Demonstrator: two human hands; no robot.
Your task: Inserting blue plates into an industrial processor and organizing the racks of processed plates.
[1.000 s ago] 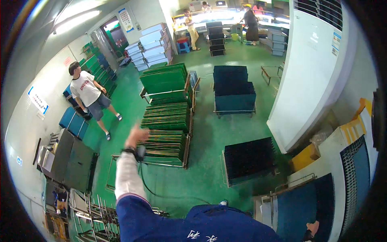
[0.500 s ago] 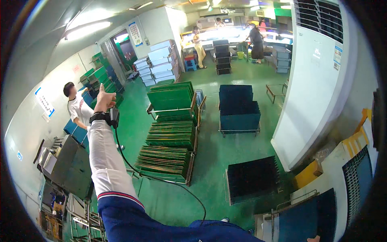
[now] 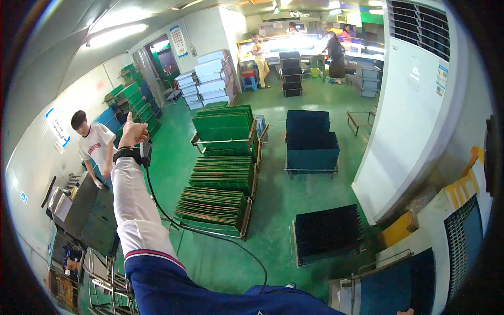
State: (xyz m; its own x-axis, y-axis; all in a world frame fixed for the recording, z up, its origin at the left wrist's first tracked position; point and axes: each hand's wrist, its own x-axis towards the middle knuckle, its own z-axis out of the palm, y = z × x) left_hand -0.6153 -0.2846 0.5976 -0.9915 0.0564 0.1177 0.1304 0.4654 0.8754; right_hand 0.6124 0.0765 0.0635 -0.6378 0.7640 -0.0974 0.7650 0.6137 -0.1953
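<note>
My left arm, in a white sleeve with a blue upper part, stretches forward across the left of the view. At its end my left hand (image 3: 133, 133) points with one finger out and the others curled, holding nothing. A black wrist device (image 3: 143, 153) is strapped on, its cable (image 3: 210, 234) hanging down towards my body. Only a sliver of my right hand (image 3: 405, 312) shows at the lower edge, beside dark blue boards (image 3: 386, 281); its grip is hidden. Green boards (image 3: 210, 210) stand upright in racks ahead of me, right of my left arm.
A co-worker (image 3: 97, 144) leans over a dark metal cabinet (image 3: 94, 215) at left. Dark blue boards (image 3: 313, 157) and a black slotted rack (image 3: 328, 231) stand on the green floor. A tall white unit (image 3: 401, 121) is at right. More people work at a lit bench (image 3: 299, 46).
The co-worker at left has turned and bent towards the cabinet, one gloved hand reaching down to it. My left hand has shifted slightly left, still pointing.
</note>
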